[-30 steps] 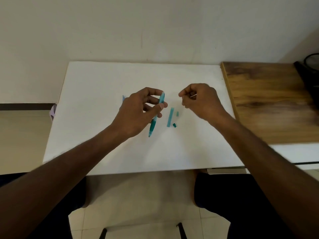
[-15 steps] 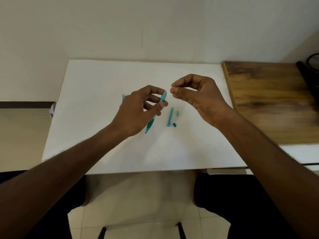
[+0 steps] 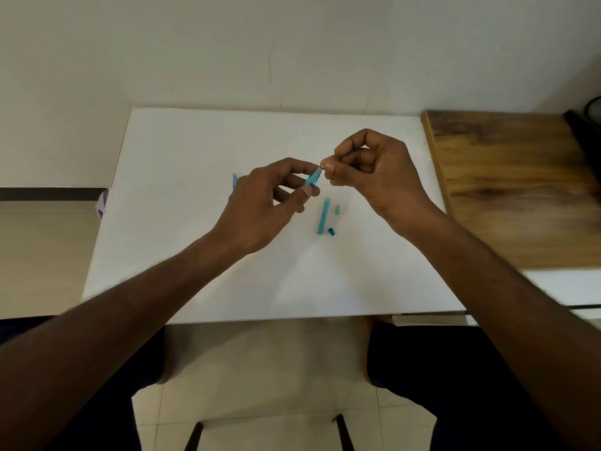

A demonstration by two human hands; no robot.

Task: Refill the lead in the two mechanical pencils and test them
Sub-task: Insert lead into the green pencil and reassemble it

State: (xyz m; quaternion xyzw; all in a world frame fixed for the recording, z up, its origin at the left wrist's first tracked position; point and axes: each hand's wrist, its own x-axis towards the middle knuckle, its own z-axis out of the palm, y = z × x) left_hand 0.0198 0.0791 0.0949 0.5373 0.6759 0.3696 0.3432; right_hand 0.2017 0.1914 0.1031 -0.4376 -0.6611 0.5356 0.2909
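Note:
My left hand (image 3: 260,206) grips a teal mechanical pencil (image 3: 313,178), its upper end pointing up and right; most of the barrel is hidden in my palm. My right hand (image 3: 374,177) pinches something thin, probably a lead (image 3: 322,165), right at the pencil's open end. A teal lead case (image 3: 323,215) lies on the white table (image 3: 182,190) below my hands. Beside it sit a pale small cap (image 3: 337,209) and a dark teal cap (image 3: 331,231). The tip of a blue second pencil (image 3: 234,180) peeks out behind my left hand.
A wooden surface (image 3: 520,190) adjoins the table on the right, with a dark object (image 3: 585,125) at its far corner. The wall stands just behind the table. My knees and chair legs are below the table's front edge.
My right hand moved left until its fingertips met the top of the pencil. My left hand tilted the pencil so less of its barrel shows.

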